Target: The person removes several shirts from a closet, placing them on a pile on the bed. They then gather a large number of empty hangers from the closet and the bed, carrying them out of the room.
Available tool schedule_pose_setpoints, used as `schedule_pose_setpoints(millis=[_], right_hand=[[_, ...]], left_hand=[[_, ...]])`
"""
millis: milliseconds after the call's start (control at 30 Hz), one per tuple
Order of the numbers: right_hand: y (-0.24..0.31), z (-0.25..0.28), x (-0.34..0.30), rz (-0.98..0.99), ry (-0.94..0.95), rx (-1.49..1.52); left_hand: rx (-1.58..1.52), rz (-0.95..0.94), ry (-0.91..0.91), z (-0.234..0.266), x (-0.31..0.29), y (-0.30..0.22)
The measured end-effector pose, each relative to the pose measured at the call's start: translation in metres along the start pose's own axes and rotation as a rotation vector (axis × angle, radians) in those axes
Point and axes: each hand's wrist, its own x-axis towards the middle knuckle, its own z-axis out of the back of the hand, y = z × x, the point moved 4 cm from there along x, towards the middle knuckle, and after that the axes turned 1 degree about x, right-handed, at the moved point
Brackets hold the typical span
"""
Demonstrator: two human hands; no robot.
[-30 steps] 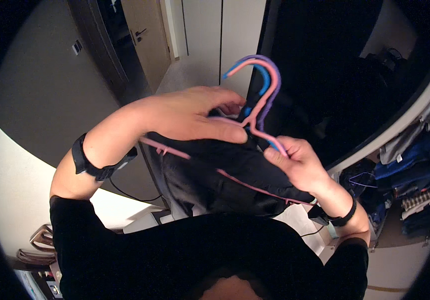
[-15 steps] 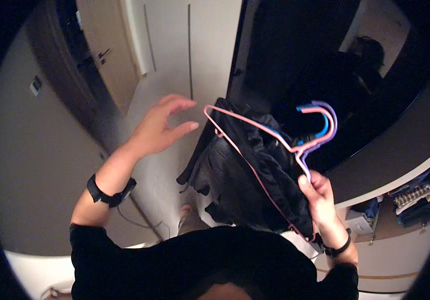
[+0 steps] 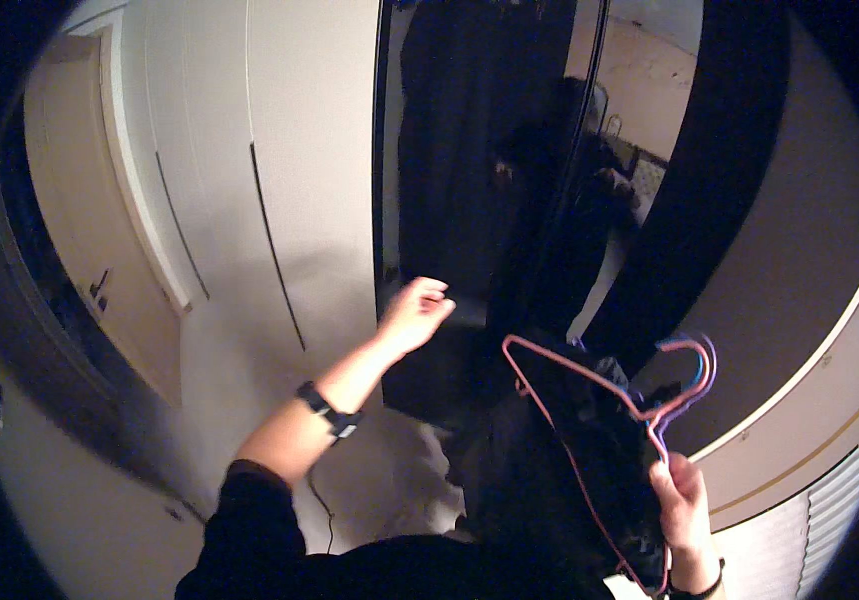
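Observation:
My right hand (image 3: 683, 498) is closed around the neck of several clothes hangers. A pink hanger (image 3: 575, 365) lies in front, with purple and blue hooks (image 3: 702, 365) stacked behind it. A black garment (image 3: 520, 480) hangs with the hangers, its lower part merging into shadow and my black shirt. My left hand (image 3: 417, 317) is stretched forward before a dark glossy wardrobe (image 3: 470, 150). Its fingers curl inward with nothing visible in them. A black band (image 3: 328, 410) sits on the left wrist.
White cabinet panels (image 3: 310, 150) with dark grip slots stand left of the wardrobe. A wooden door (image 3: 80, 200) is at the far left. A thin cable (image 3: 325, 505) runs on the floor below my left forearm. A curved shelf edge (image 3: 800, 365) and drawers are on the right.
My view has turned toward the wardrobe. My left hand has moved away from the hangers to the wardrobe front, and its spread fingers have curled in. My right hand still holds the hangers.

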Motion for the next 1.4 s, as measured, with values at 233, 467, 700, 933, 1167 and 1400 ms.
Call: schedule_pose_setpoints(millis=[233, 467, 700, 933, 1167, 1400], right_hand=[[0.030, -0.009, -0.018, -0.166, -0.081, -0.146], [0.033, -0.025, -0.020, -0.171, -0.079, 0.073], [0.042, -0.032, -0.019, -0.187, -0.190, 0.022], [0.049, -0.035, -0.017, -0.154, -0.178, 0.001], [0.039, -0.026, -0.022, -0.256, -0.163, -0.144], [0.038, -0.017, -0.014, -0.169, -0.041, -0.096]], left_hand=[[-0.016, 0.052, 0.071, -0.094, 0.109, -0.021], [0.117, -0.116, -0.148, -0.167, 0.143, -0.013], [0.204, -0.306, -0.272, -0.154, 0.132, -0.029], [0.177, -0.316, -0.093, -0.122, 0.084, -0.049], [0.138, -0.264, -0.011, -0.017, -0.033, -0.102], [-0.092, -0.096, -0.269, 0.063, -0.108, -0.088]])
